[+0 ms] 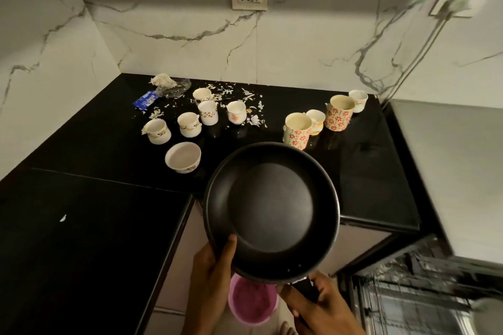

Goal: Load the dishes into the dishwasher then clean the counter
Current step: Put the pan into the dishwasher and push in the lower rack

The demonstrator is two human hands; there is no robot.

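A black non-stick frying pan is held level in front of me, over the counter's front edge. My right hand grips its black handle at the bottom. My left hand holds the pan's near-left rim, thumb lying inside the pan. On the black counter behind stand several small white cups, a white bowl and red-flowered mugs. The open dishwasher with its wire rack shows at the bottom right.
White paper scraps, a crumpled wrapper and a blue packet litter the counter's back. A pink bucket stands on the floor below the pan. A cable hangs from a wall socket at right.
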